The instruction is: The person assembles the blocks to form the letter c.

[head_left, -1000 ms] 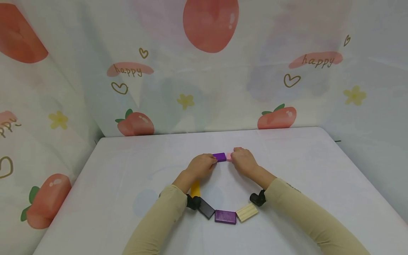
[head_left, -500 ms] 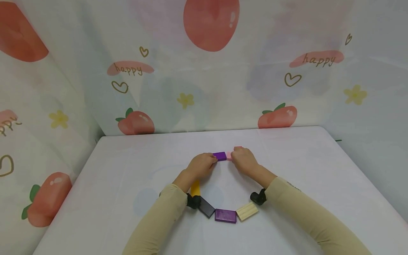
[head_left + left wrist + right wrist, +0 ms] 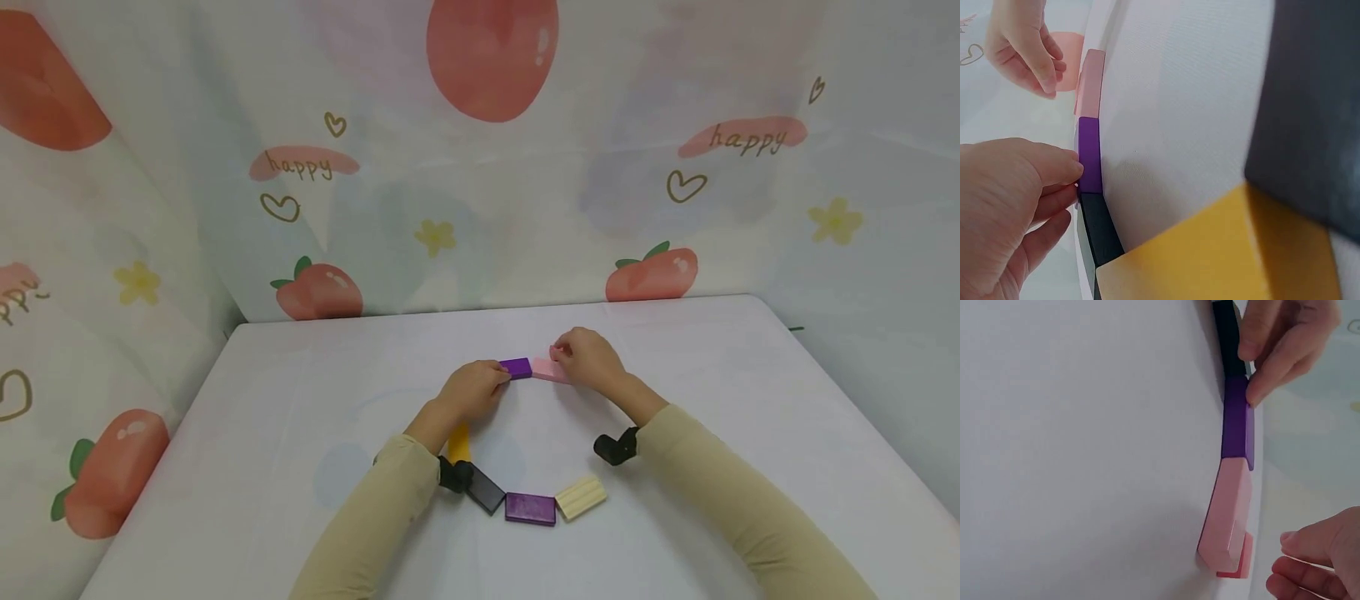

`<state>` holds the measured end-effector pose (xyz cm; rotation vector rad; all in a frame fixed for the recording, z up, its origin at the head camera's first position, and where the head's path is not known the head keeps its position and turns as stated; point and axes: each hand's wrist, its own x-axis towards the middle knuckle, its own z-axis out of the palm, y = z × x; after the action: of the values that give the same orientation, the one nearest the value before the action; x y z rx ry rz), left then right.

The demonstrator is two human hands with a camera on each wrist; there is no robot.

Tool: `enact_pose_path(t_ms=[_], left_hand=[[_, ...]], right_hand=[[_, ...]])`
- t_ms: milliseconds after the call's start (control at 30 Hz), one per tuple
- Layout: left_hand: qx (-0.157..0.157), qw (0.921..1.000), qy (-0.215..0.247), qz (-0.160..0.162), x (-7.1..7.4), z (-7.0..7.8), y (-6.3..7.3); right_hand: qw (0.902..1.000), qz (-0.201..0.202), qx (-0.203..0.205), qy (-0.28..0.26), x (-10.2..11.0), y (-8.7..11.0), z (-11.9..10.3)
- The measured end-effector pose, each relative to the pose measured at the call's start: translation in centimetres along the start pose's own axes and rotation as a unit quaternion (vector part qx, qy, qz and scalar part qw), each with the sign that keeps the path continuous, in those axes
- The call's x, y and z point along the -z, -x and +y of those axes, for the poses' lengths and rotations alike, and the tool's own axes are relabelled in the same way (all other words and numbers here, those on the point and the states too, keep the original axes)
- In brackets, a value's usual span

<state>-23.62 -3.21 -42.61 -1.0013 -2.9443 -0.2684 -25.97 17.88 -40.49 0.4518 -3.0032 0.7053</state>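
My left hand [image 3: 471,392] reaches to the far side of a ring of oblong blocks. Its fingertips rest on the purple block [image 3: 516,368], close to the joint with a dark block [image 3: 1100,228]. Against the purple block's other end lies a pink block [image 3: 549,370], with a salmon-red block [image 3: 1244,556] partly visible behind it. Just above the pink block is my right hand [image 3: 592,360]. In the right wrist view its fingers are loosely bent, apart from the blocks, with nothing between them. The left hand hides the dark block in the head view.
Nearer the person, a yellow block [image 3: 460,445], a charcoal block [image 3: 485,489], a second purple block [image 3: 530,508] and a pale wooden block [image 3: 581,498] form the near curve. The white tabletop [image 3: 300,517] ends at a printed cloth wall [image 3: 480,208].
My right hand has let go of the pink block and moved slightly up and right, uncovering more of it. The left hand stays in place on the purple block.
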Motion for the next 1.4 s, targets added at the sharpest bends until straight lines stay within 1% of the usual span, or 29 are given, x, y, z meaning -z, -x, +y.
enact_pose_path(t_ms=[100, 167, 300, 433, 533, 633, 733, 800, 933, 1000, 1133, 1200, 1300, 1400], left_hand=[[0.002, 1.0, 0.003, 0.007, 0.0, 0.1, 0.0], [0.008, 0.9999, 0.007, 0.012, 0.0, 0.2, -0.1], [0.039, 0.9982, 0.041, 0.019, 0.1, 0.4, -0.3], [0.079, 0.9915, 0.102, 0.015, 0.4, 0.7, -0.5], [0.104, 0.9843, 0.142, 0.013, 0.5, 0.8, -0.6], [0.121, 0.9799, 0.158, 0.01, 0.5, 0.8, -0.8], [0.127, 0.9776, 0.167, 0.009, 0.5, 0.8, -0.9], [0.119, 0.978, 0.171, 0.014, 0.4, 0.8, -0.8], [0.077, 0.9819, 0.171, 0.029, 0.5, 1.0, -0.2], [0.051, 0.9854, 0.16, 0.03, 0.7, 1.1, 0.5], [0.012, 0.9895, 0.141, 0.027, 1.1, 1.5, 2.2], [-0.005, 0.9893, 0.142, 0.033, 1.3, 1.9, 3.2], [-0.037, 0.9854, 0.161, 0.041, 1.6, 3.0, 4.8], [-0.078, 0.9814, 0.174, 0.027, 2.1, 4.3, 6.5]], right_hand=[[0.9997, 0.017, -0.01, -0.013, 0.3, -0.3, 1.0], [0.9995, 0.022, -0.009, -0.018, 0.4, -0.4, 1.4], [0.9993, 0.031, 0.005, -0.019, 0.3, -0.4, 2.0], [0.9996, 0.015, 0.005, -0.024, 0.1, -0.5, 2.0], [0.9998, -0.002, 0.016, -0.011, -0.1, -0.6, 2.0], [0.999, -0.017, 0.039, 0.016, -0.3, -0.7, 2.0], [0.997, -0.039, 0.055, 0.039, -0.2, -0.6, 1.8], [0.9952, -0.053, 0.06, 0.056, -0.1, -0.5, 1.7], [0.9932, -0.057, 0.06, 0.082, 0.5, 0.1, 2.0], [0.9926, -0.053, 0.059, 0.092, 0.8, 0.5, 2.4], [0.9942, -0.047, 0.05, 0.083, 1.2, 1.4, 3.1], [0.9946, -0.044, 0.052, 0.078, 1.2, 1.8, 3.4], [0.9943, -0.037, 0.062, 0.079, 1.3, 2.4, 3.5], [0.9939, -0.031, 0.071, 0.078, 1.5, 3.1, 3.6]])
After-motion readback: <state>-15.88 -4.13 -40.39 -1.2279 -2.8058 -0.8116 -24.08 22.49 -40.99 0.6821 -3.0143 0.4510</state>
